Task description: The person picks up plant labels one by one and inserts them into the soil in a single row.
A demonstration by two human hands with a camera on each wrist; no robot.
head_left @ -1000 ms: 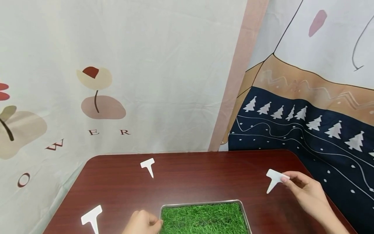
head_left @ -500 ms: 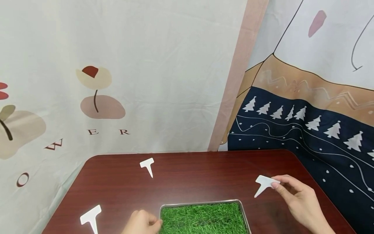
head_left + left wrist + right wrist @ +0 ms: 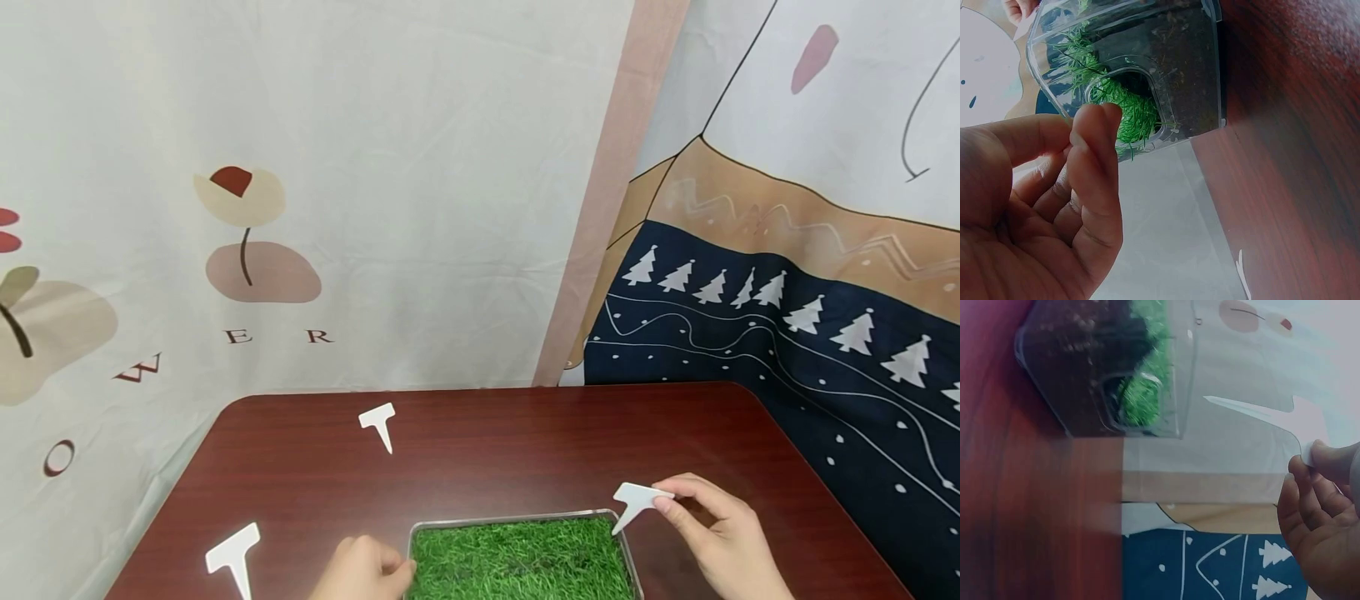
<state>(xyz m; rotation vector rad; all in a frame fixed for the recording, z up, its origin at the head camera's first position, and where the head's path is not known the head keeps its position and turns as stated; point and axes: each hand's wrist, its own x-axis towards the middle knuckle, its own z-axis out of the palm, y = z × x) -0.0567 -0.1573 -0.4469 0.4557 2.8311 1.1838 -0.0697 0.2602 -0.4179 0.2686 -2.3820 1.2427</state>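
My right hand [image 3: 720,533] pinches a white T-shaped plant label [image 3: 636,497] by one end of its crossbar, stem pointing down. The stem's tip is near the far right corner of a clear plastic box [image 3: 1219,62]. Green grass [image 3: 525,554] fills the top of the box, with dark material beneath. At the box's left rim, my left hand [image 3: 365,571] pinches the edge between thumb and index finger, as the left wrist view shows. From the right wrist view, the label [image 3: 1304,422] appears slightly above the rim, apart from it.
Two more white plant labels lie on the dark red table [image 3: 465,458]: one near the back edge [image 3: 378,425], one at front left [image 3: 236,554]. A printed curtain [image 3: 450,208] hangs behind the table, with a dark tree-patterned part [image 3: 750,333] on the right.
My right hand has carried the plant label left and towards me, from the table's right side to the box's far right corner. My left hand has stayed at the rim.
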